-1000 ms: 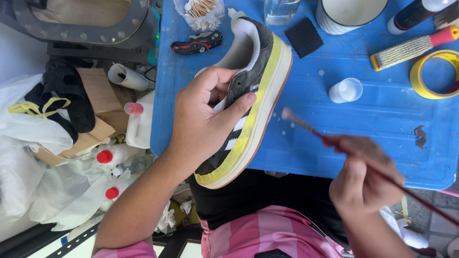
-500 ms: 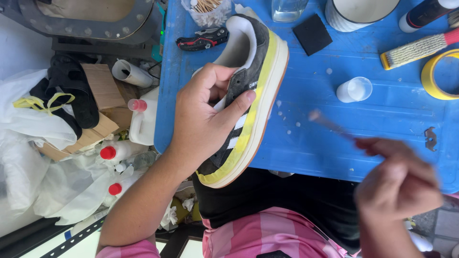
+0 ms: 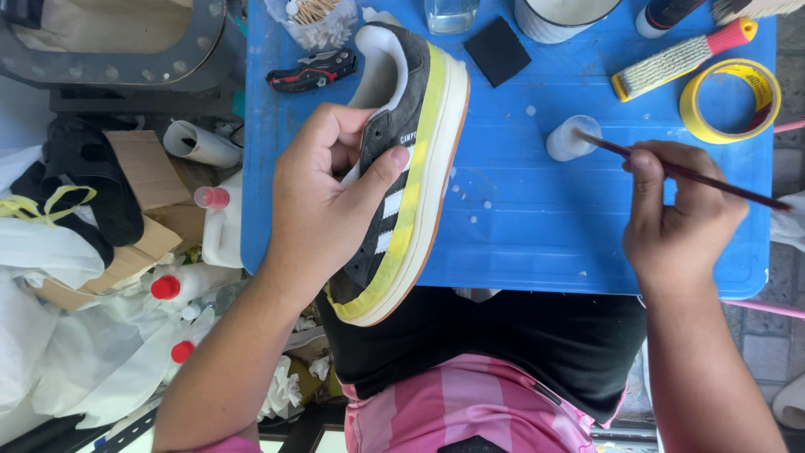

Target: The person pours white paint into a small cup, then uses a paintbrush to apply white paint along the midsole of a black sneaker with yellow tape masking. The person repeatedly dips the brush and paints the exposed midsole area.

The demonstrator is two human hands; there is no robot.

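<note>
Left hand [image 3: 323, 197] clamps the dark suede sneaker with yellow-taped sole edge [image 3: 401, 168] on its side over the blue plastic table [image 3: 520, 226], right hand [image 3: 679, 214] pinches a thin dark-handled brush [image 3: 683, 172] dipping into the small white cap [image 3: 568, 138]; load sparingly, keep shoe steady.

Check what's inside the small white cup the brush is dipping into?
The brush tip sits in the small white cup on the blue table, held by the right hand. The inside looks white; whether paint or liquid is there cannot be told.
</note>
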